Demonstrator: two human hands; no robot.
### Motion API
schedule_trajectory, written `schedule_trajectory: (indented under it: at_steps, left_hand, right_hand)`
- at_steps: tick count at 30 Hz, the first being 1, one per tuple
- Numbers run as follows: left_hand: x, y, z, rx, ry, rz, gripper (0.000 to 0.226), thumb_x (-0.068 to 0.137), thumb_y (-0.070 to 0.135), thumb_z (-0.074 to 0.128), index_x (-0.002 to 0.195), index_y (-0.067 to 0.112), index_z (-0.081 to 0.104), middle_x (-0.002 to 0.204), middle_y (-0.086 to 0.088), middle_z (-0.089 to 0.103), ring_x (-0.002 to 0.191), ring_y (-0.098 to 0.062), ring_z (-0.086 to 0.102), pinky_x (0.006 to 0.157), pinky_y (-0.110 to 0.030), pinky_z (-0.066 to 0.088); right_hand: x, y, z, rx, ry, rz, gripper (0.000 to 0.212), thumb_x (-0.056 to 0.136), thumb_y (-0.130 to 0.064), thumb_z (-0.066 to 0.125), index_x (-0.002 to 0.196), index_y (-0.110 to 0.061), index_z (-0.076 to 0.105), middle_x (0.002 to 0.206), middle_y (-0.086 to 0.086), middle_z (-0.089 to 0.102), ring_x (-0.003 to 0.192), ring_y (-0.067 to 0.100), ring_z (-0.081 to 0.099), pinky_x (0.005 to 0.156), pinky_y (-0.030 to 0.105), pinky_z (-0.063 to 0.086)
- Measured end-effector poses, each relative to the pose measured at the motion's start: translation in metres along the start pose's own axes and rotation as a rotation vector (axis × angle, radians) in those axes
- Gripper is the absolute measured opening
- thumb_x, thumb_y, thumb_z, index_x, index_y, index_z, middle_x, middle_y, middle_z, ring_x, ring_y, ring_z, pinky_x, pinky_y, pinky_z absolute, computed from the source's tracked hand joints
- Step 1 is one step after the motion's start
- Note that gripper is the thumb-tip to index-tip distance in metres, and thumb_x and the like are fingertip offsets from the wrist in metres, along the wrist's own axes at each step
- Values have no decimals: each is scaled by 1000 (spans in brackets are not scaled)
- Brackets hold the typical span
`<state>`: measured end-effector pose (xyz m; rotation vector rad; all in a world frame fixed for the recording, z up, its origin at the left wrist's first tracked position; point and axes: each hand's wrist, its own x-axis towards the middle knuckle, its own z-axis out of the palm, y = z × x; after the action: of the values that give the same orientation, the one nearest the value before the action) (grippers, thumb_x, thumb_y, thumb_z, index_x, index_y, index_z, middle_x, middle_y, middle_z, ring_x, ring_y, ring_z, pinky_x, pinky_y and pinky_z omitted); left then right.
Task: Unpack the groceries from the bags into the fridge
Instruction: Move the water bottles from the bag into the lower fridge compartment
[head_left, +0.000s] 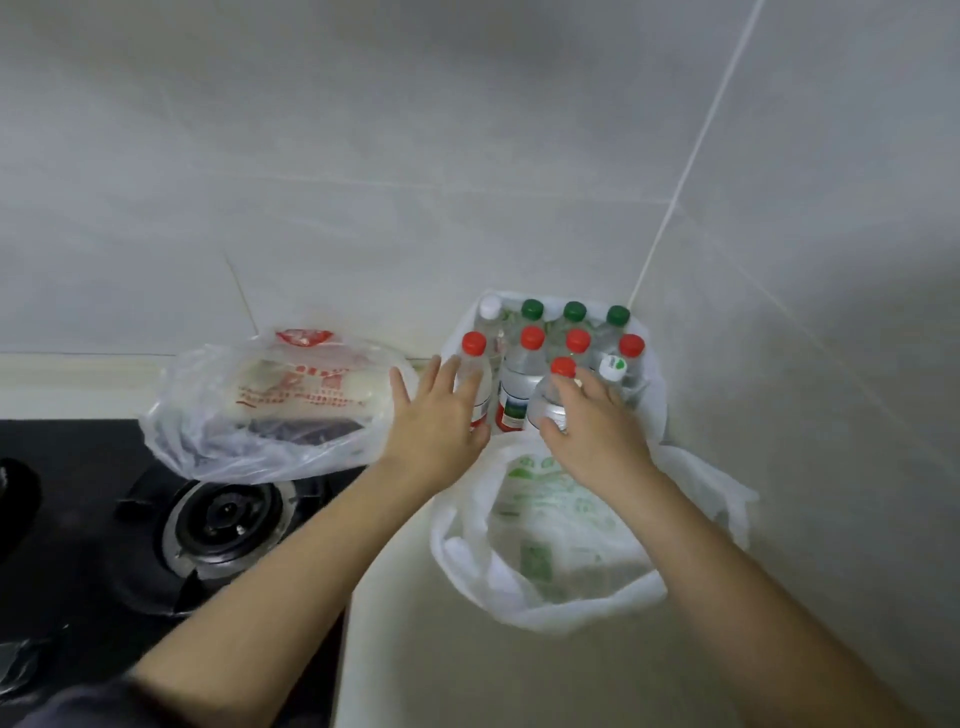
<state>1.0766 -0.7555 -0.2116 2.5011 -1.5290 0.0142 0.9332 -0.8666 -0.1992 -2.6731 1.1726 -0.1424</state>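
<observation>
Left hand (436, 415): we record the fingers straight and spread, palm down. The fingertips lie against the leftmost red-capped bottle (474, 345), and nothing is grasped.
Right hand (592, 421): fingers and thumb are curled round the shoulder of the front red-capped bottle (563, 366), gripping it just below the cap.
Bottle group (574, 312): upright in the corner against the tiled wall (363, 182). Green caps and one white cap stand at the back, red caps nearer us.
White bag with green print (550, 530): mouth open, on the pale counter (405, 649), just in front of the bottles, below the right wrist.
Clear bag with red print (270, 405): left of the bottles, overhanging the black hob (62, 545) near the gas burner (223, 514). We cannot tell what it contains.
</observation>
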Motion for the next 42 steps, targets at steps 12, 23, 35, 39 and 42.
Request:
schedule_trajectory:
  at_steps: [12,23,35,39,42]
  left_hand:
    - [123,0,14,307,-109,114,40,98,29,42,134,11,38,129,-10,46,112,-28,52,80,-36,41]
    - [140,-6,35,300,-79,-30,27,100,26,37,123,12,39,81,-3,58,66,-24,52,49,-30,31]
    - [92,8,-87,170,268,-166,25,96,40,41,93,15,38,74,-3,49,66,-28,47,54,-29,29]
    - [57,10,-126,103,452,-175,25,91,39,46,93,14,43,68,-3,49,62,-28,46,48,-27,23]
    - [32,3,-137,41,460,-195,26,89,39,49,92,13,50,70,-3,55,64,-27,51,57,-28,32]
  right_hand:
    - [104,3,15,-311,52,102,39,96,-20,49,134,-12,40,137,16,31,92,32,59,57,34,37]
    - [111,15,32,-424,41,6,25,97,-10,41,120,-7,50,105,13,68,92,32,66,61,32,38]
    - [109,12,22,-418,55,-28,29,95,-6,38,120,-7,51,109,11,68,97,29,66,64,31,39]
    - [102,14,11,-379,68,-74,27,97,-16,38,114,-10,58,102,8,68,91,27,66,61,29,37]
    - [91,11,1,-284,138,-75,29,96,-31,42,105,-11,61,80,4,60,73,25,58,57,28,37]
